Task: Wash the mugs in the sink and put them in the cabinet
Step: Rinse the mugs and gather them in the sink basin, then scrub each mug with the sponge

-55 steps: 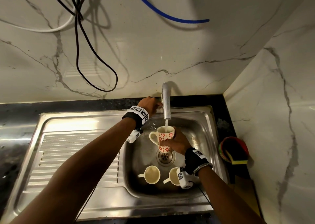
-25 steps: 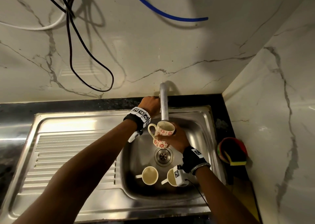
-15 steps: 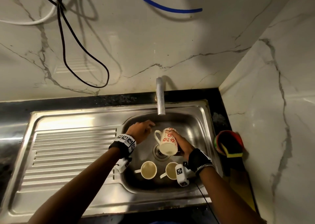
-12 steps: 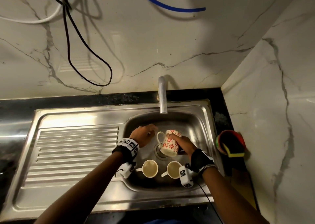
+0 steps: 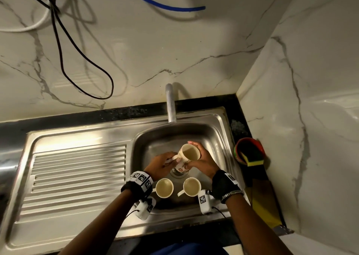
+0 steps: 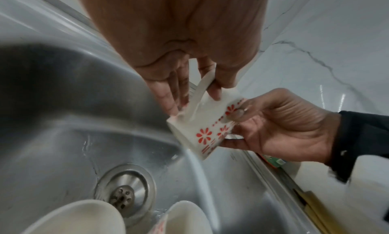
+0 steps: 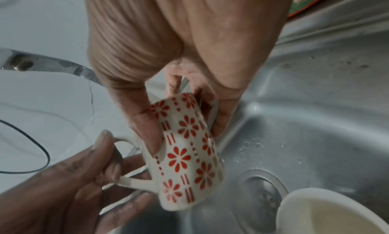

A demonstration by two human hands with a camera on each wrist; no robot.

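A white mug with red flowers [image 5: 182,166] hangs tilted over the drain [image 5: 178,174] of the steel sink [image 5: 217,138], its mouth facing up. My right hand [image 5: 201,160] grips its body, thumb on one side and fingers on the other [image 7: 223,121]. My left hand [image 5: 165,162] pinches the mug's handle [image 7: 134,182] between thumb and fingers. In the left wrist view the flowered mug [image 6: 202,131] is seen from below. Two plain cream mugs [image 5: 164,188] [image 5: 191,186] stand upright on the basin floor, near the front wall.
The tap spout [image 5: 170,107] reaches over the basin's back edge. A ribbed draining board [image 5: 77,173] lies to the left. A red holder with a yellow-green sponge [image 5: 249,153] sits on the dark counter at the right. Marble walls close the corner; cables hang above.
My left hand left the tap and came down to the mug's handle. The flowered mug dropped lower, was tipped mouth-down, and now faces mouth-up again.
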